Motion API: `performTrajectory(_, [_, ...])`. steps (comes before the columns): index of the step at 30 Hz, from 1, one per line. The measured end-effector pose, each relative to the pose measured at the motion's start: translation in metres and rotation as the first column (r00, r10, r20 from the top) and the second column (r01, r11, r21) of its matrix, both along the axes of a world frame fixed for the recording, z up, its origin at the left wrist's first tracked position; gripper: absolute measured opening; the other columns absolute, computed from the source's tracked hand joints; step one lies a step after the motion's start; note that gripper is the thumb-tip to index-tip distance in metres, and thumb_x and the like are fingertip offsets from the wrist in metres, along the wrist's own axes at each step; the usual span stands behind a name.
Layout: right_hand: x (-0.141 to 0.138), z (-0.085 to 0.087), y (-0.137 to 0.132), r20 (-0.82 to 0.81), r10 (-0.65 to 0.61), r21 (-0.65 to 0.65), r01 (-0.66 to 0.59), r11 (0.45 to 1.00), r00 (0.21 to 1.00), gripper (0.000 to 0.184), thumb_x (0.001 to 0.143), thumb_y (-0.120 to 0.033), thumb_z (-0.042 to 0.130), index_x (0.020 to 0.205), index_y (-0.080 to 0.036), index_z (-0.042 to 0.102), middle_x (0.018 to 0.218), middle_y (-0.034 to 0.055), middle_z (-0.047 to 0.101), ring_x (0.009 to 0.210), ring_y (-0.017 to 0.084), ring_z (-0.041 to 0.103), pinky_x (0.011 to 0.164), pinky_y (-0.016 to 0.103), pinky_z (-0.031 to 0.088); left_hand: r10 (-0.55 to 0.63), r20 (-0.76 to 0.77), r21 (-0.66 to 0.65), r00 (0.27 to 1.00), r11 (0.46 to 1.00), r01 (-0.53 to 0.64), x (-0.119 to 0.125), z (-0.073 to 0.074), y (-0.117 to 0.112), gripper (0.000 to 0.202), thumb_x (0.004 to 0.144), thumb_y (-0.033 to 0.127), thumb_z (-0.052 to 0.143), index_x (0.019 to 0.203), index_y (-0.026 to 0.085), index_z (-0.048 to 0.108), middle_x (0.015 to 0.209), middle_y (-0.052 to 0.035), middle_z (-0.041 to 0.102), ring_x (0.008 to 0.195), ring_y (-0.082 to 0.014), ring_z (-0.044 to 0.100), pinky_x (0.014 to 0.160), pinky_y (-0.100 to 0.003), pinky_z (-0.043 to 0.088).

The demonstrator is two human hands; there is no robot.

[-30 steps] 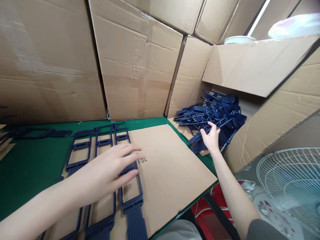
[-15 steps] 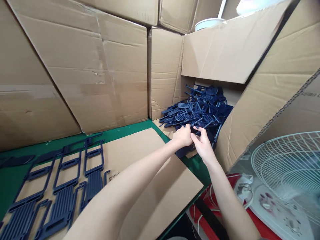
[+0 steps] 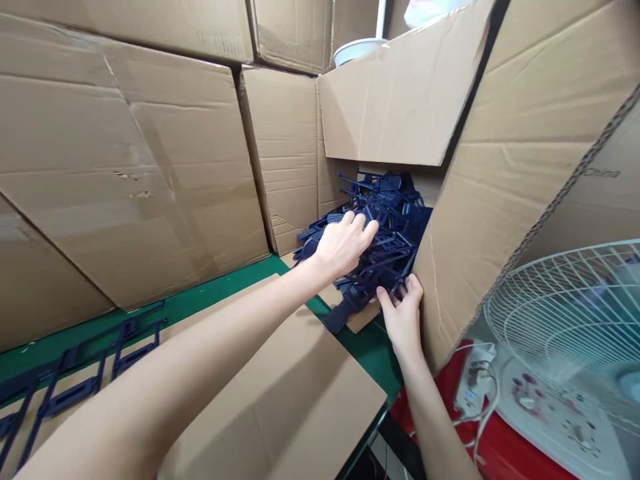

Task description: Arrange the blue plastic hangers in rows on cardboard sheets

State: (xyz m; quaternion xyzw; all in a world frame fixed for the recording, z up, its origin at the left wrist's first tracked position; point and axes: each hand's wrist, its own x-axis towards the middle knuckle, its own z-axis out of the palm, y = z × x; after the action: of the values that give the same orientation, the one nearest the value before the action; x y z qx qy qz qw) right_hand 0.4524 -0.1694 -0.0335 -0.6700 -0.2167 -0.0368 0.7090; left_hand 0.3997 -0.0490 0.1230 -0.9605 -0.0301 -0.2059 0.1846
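A heap of dark blue plastic parts, a tangle of ribbed plates and thin frames, lies in the open cardboard box on its side. My left hand is over the heap's left middle, back of the hand up, fingers curled down into the parts. Its fingertips are partly hidden, so what it grips is unclear. At the heap's lower right, beside the box flap, my right hand has thumb and fingers bent around a dark blue plastic part. A ribbed piece sticks out at the heap's front edge.
More dark blue frames lie in a row at left on flat cardboard, over a green tabletop. Large cartons wall the back. On the right are a raised box flap, a fan and a power strip.
My hands, together at the heap's front before, have parted: the left went up onto the heap, the right down to its right edge. The view has swung to the right.
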Motion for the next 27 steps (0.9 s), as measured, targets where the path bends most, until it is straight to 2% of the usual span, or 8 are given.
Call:
performTrajectory(3, [0.006, 0.004, -0.001, -0.136, 0.117, 0.093, -0.104, 0.990, 0.984, 0.083, 0.076, -0.050, 0.062, 0.139, -0.013, 0.023, 0.143, 0.0210, 0.036, 0.126, 0.029, 0.045, 0.102, 0.044, 0.042, -0.143, -0.138, 0.166, 0.980, 0.972, 0.165, 0.031, 0.004, 0.011, 0.070, 0.065, 0.011, 0.068, 0.130, 0.012, 0.043, 0.140, -0.0205, 0.039, 0.134, -0.0342, 0.030, 0.107, -0.045, 0.026])
performTrajectory(5, [0.009, 0.005, -0.004, -0.185, 0.131, 0.096, -0.114, 0.989, 0.974, 0.085, 0.073, -0.050, 0.065, 0.139, -0.013, 0.027, 0.142, 0.0205, 0.037, 0.126, 0.030, 0.045, 0.102, 0.043, 0.042, -0.093, -0.309, 0.183, 0.947, 0.971, 0.155, 0.052, 0.001, 0.019, 0.094, 0.058, 0.018, 0.074, 0.141, 0.014, 0.030, 0.151, -0.0195, 0.025, 0.141, -0.0367, 0.015, 0.112, -0.050, 0.013])
performTrajectory(7, [0.012, 0.006, -0.007, -0.225, 0.136, 0.102, -0.115, 0.988, 0.965, 0.087, 0.070, -0.051, 0.067, 0.139, -0.013, 0.029, 0.145, 0.0198, 0.034, 0.126, 0.030, 0.046, 0.102, 0.043, 0.042, -0.026, -0.400, 0.169, 0.916, 0.980, 0.101, 0.066, -0.004, 0.026, 0.105, 0.058, 0.023, 0.075, 0.147, 0.016, 0.020, 0.153, -0.0192, 0.019, 0.141, -0.0376, 0.013, 0.111, -0.052, 0.014])
performTrajectory(12, [0.016, 0.011, -0.014, -0.286, 0.234, 0.151, -0.198, 0.969, 0.929, 0.090, 0.068, -0.052, 0.071, 0.139, -0.014, 0.033, 0.133, 0.0178, 0.050, 0.118, 0.029, 0.053, 0.099, 0.042, 0.044, -0.042, -0.315, 0.161, 0.948, 0.982, 0.097, 0.074, -0.010, 0.034, 0.099, 0.062, 0.022, 0.071, 0.147, 0.013, 0.021, 0.139, -0.0214, 0.038, 0.126, -0.0365, 0.038, 0.097, -0.043, 0.037])
performTrajectory(15, [0.017, 0.013, -0.016, -0.276, 0.296, 0.212, -0.243, 0.947, 0.914, 0.081, 0.070, -0.051, 0.071, 0.135, -0.016, 0.038, 0.129, 0.0154, 0.053, 0.115, 0.027, 0.055, 0.099, 0.041, 0.043, 0.039, -0.318, 0.138, 0.947, 0.990, 0.005, 0.071, -0.011, 0.034, 0.098, 0.060, 0.020, 0.073, 0.144, 0.011, 0.025, 0.131, -0.0216, 0.044, 0.113, -0.0344, 0.050, 0.087, -0.038, 0.044])
performTrajectory(19, [0.018, 0.012, -0.015, -0.237, 0.279, 0.240, -0.222, 0.945, 0.931, 0.071, 0.069, -0.049, 0.074, 0.127, -0.021, 0.044, 0.141, 0.0140, 0.040, 0.117, 0.026, 0.053, 0.099, 0.039, 0.044, 0.108, -0.244, 0.094, 0.964, 0.992, -0.088, 0.067, -0.021, 0.034, 0.083, 0.063, 0.017, 0.073, 0.137, 0.012, 0.035, 0.128, -0.0212, 0.043, 0.101, -0.0315, 0.059, 0.084, -0.039, 0.044])
performTrajectory(23, [0.015, 0.017, -0.015, -0.217, 0.244, 0.173, -0.209, 0.963, 0.945, 0.081, 0.061, -0.050, 0.078, 0.127, -0.020, 0.041, 0.139, 0.0177, 0.038, 0.110, 0.027, 0.056, 0.092, 0.038, 0.049, 0.114, -0.172, 0.088, 0.979, 0.991, -0.100, 0.059, -0.029, 0.034, 0.078, 0.067, 0.015, 0.071, 0.135, 0.012, 0.034, 0.127, -0.0207, 0.043, 0.097, -0.0296, 0.062, 0.085, -0.039, 0.042])
performTrajectory(27, [0.013, 0.022, -0.016, -0.241, 0.248, 0.161, -0.213, 0.964, 0.938, 0.091, 0.055, -0.049, 0.082, 0.129, -0.021, 0.037, 0.137, 0.0187, 0.039, 0.103, 0.026, 0.059, 0.088, 0.039, 0.051, 0.090, -0.162, 0.098, 0.983, 0.992, -0.075, 0.050, -0.025, 0.039, 0.080, 0.067, 0.015, 0.070, 0.137, 0.014, 0.031, 0.131, -0.0207, 0.040, 0.094, -0.0282, 0.064, 0.087, -0.041, 0.040])
